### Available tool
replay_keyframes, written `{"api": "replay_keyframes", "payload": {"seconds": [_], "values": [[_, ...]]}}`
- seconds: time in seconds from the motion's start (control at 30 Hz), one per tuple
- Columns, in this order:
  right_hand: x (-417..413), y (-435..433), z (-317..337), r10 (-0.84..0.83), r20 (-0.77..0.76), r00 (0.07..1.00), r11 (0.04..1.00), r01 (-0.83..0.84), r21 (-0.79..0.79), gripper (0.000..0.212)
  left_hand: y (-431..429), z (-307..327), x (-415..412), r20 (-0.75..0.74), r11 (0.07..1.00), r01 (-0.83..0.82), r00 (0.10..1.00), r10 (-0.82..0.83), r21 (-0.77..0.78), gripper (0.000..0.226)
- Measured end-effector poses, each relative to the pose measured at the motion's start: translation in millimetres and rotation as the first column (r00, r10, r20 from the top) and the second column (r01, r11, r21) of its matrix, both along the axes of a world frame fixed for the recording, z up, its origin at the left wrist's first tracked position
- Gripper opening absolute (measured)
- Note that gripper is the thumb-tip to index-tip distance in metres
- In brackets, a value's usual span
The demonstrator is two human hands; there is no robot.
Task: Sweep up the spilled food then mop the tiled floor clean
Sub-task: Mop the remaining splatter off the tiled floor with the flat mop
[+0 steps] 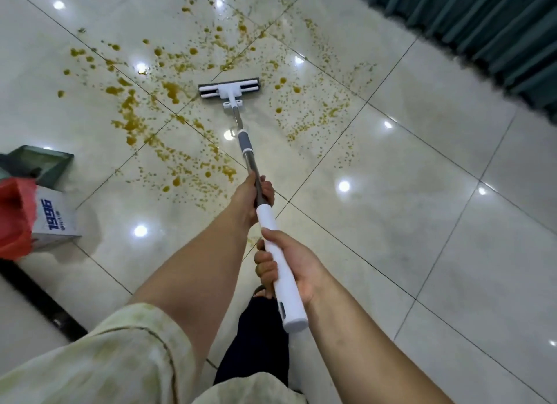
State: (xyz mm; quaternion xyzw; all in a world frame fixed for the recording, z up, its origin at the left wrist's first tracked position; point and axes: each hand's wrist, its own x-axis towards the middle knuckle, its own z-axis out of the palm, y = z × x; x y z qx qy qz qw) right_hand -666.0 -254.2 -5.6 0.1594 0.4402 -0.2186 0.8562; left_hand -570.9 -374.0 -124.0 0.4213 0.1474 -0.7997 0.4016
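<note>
Mopping is judged barely begun: the glossy pale tiled floor point(422, 222) is seen spattered with yellow-brown spilled food point(170, 90) across its far half. The white-headed, steel-poled flat mop point(249, 162) is planted amid the spill. Its pole is gripped by the left hand point(253, 194) and its white handle by the right hand point(291, 262).

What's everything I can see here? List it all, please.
mop: one, white head and handle, steel pole, head on the floor amid the spill
spilled food: many blobs and specks, orange-brown, scattered round the mop
floor tiles: many, glossy pale grey, throughout
curtain: one, teal, top right
box: one, white with blue print, left edge
bag: one, red, against the box
dustpan: one, grey-green, beyond the box
sleeve: one, cream, bottom left
left-hand grip: one, bare, round the steel pole
right-hand grip: one, bare, round the white handle
</note>
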Motion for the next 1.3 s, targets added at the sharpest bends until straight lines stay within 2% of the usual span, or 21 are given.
{"api": "replay_keyframes", "payload": {"seconds": [0.17,0.47,0.67,0.87,1.0,1.17,1.3], "values": [[-16,101,24,-0.057,-0.007,0.998,0.998,0.057,0.019,0.025,102,18,-22,-0.12,1.0,-0.001,0.993,0.004,0.026,0.035],[-36,282,84,-0.155,-0.017,0.988,0.988,0.155,0.013,0.031,277,71,-57,-0.014,0.983,0.171,0.985,-0.171,0.061,0.035],[-34,334,117,-0.229,0.009,0.973,0.973,0.229,-0.04,0.026,330,100,-62,0.098,0.959,0.285,0.954,-0.285,0.015,0.031],[-37,311,134,-0.255,-0.002,0.967,0.959,0.253,-0.127,0.014,304,120,-67,0.244,0.927,0.376,0.898,-0.366,0.005,0.031],[-55,263,129,-0.215,0.011,0.976,0.971,0.215,-0.102,0.021,256,112,-83,0.313,0.922,0.386,0.878,-0.363,-0.015,0.026],[-68,169,112,-0.099,-0.079,0.992,0.993,0.094,-0.072,0.032,156,88,-93,0.319,0.929,0.369,0.878,-0.357,0.023,0.014],[-77,61,91,-0.099,-0.101,0.99,0.995,0.096,-0.031,0.034,49,74,-100,0.332,0.923,0.385,0.873,-0.358,-0.016,0.024]]}}
